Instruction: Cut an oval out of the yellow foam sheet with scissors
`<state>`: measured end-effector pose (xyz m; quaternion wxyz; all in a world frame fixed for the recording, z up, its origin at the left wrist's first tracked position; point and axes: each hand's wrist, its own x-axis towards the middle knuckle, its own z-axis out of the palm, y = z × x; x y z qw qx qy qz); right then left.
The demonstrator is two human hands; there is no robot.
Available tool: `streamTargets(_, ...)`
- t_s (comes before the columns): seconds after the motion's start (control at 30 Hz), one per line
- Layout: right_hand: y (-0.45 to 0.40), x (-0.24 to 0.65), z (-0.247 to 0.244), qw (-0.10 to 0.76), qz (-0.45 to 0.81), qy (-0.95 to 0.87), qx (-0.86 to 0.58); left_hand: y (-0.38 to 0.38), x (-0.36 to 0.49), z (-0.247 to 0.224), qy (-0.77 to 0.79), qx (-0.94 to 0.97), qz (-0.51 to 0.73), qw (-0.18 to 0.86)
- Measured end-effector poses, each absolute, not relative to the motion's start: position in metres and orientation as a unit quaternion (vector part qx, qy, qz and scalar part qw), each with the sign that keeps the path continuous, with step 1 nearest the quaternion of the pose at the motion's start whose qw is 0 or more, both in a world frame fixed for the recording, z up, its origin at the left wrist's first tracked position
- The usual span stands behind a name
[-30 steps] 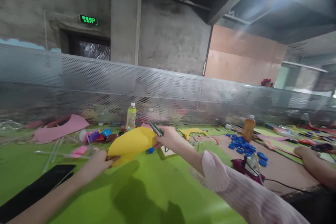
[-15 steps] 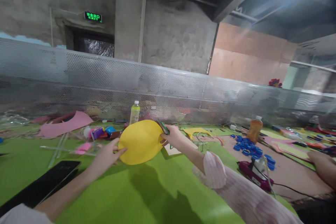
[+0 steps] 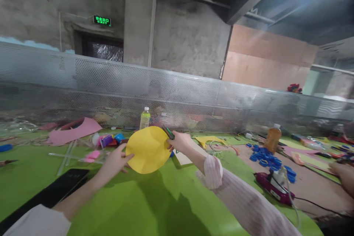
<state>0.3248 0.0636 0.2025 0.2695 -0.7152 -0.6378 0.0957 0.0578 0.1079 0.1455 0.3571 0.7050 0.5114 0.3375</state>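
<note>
A flat, round yellow sheet (image 3: 148, 150) is held up over the green tabletop (image 3: 116, 206), spanning the space between both hands. My left hand (image 3: 118, 159) pinches its left edge, thumb on the front face and fingers behind. At the opposite edge, my right hand (image 3: 179, 143) grips the sheet with its fingertips. From the top of that same hand sticks out a slim dark tool with some green (image 3: 167, 132); its kind is unclear. Beneath the right wrist lies a pale card (image 3: 182, 159) with a green mark, partly covered.
A black phone (image 3: 69, 182) lies by my left forearm. Pink sheet scraps (image 3: 76, 131) and a green-labelled bottle (image 3: 145, 118) stand farther back. On the right are blue rings (image 3: 264, 156), an amber bottle (image 3: 273, 138), a purple power strip (image 3: 273, 188) and another person's hand (image 3: 344, 175).
The view has shifted slightly, so the surroundings sit farther right. Both hands keep hold of the yellow sheet, which has turned slightly at most.
</note>
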Motion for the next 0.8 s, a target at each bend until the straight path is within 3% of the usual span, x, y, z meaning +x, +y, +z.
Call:
streamTargets(0.4, 0.065, 0.323, 0.199, 0.227, 0.098, -0.671, -0.700, 0.120, 0.050, 0.132, 0.487, 0.723, 0.329, 0.362)
streamTargets(0.8, 0.070, 0.335, 0.174, 0.230, 0.192, -0.665, -0.684, 0.110, 0.051, 0.124, 0.480, 0.736, 0.297, 0.374)
